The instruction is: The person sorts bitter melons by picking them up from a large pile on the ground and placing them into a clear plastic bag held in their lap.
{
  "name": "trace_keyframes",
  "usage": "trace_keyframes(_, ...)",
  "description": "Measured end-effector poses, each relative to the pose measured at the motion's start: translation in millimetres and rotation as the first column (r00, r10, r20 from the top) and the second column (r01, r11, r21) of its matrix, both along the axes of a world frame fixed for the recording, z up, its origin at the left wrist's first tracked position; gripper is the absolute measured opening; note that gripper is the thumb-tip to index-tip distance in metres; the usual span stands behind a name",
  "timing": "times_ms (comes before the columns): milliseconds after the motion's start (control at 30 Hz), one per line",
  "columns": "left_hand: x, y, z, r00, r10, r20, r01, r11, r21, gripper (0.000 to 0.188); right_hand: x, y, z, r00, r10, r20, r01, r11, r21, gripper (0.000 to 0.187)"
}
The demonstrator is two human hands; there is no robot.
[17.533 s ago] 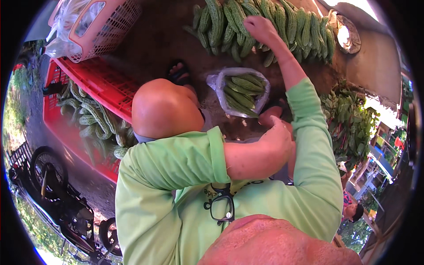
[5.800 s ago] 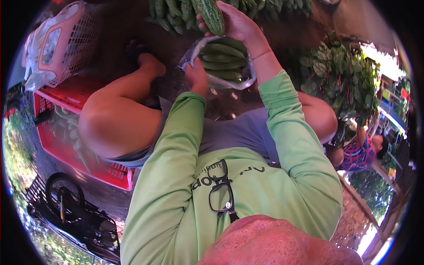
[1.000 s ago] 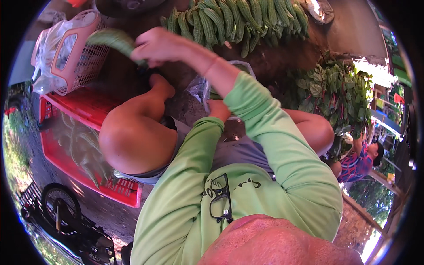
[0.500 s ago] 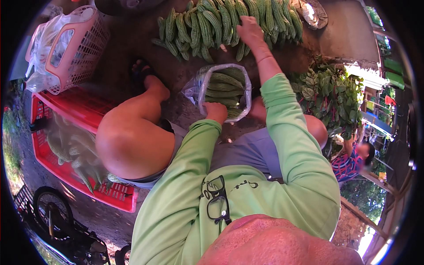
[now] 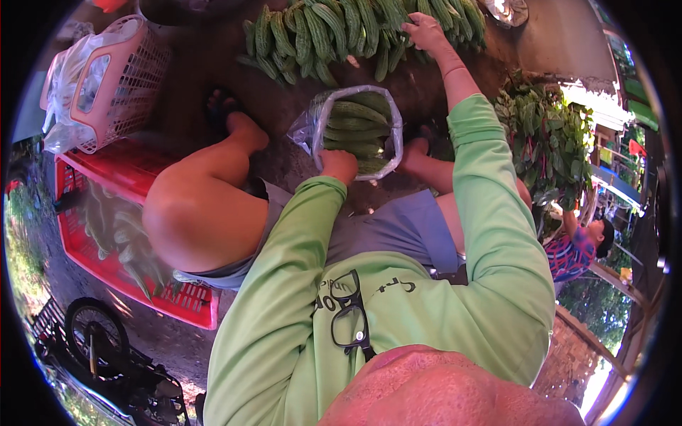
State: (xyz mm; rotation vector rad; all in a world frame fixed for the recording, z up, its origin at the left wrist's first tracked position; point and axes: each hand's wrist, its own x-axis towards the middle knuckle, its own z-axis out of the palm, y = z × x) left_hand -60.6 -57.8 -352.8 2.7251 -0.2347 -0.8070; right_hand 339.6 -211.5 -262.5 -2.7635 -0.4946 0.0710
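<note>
Many long, ridged green bitter gourds (image 5: 330, 32) lie in a row in a heap on the ground ahead of me. My right hand (image 5: 428, 35) is at this heap, its thumb and fingers closed around the end of one bitter gourd (image 5: 393, 13). Between my feet stands an open clear plastic bag (image 5: 396, 117), with several bitter gourds (image 5: 355, 124) laid flat inside. With its fingers curled over the near left rim, my left hand (image 5: 339, 165) grips the bag; the fingertips are partly hidden inside.
At my left are a pink basket (image 5: 128, 92) with plastic bags and a red crate (image 5: 135, 302) of paler gourds. Leafy greens (image 5: 543, 135) are heaped at the right, near another person (image 5: 575, 248). A motorcycle (image 5: 96, 334) stands at the lower left.
My right hand has shifted to the right along the heap, its fingers now around a gourd's end. My left hand stays on the bag's rim. The whole view has tilted slightly.
</note>
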Motion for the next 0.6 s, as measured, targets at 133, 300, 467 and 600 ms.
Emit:
trace_keyframes(133, -2.1, 5.5, 0.5, 0.998, -0.028, -0.064, 0.028, 1.000, -0.009, 0.025, -44.0, -28.2, 31.6, 0.766, 0.169, -0.621, 0.043, 0.949, 0.311, 0.041)
trace_keyframes(300, -9.8, 8.2, -5.4, 0.996, -0.075, -0.044, 0.077, 0.996, 0.052, 0.027, -157.6, -39.0, 37.1, 0.557, 0.151, -0.817, -0.080, 0.989, 0.128, 0.039)
trace_keyframes(467, -5.4, 6.2, 18.7, 0.979, -0.128, -0.161, 0.129, 0.992, -0.001, 0.030, -232.4, -71.1, -28.2, 0.383, 0.169, -0.908, -0.134, 0.983, 0.126, 0.037)
trace_keyframes(600, -10.3, 7.7, 14.4, 0.981, -0.101, -0.166, 0.107, 0.994, 0.030, 0.030, -260.3, -70.9, -76.8, 0.361, 0.191, -0.913, -0.150, 0.978, 0.146, 0.039)
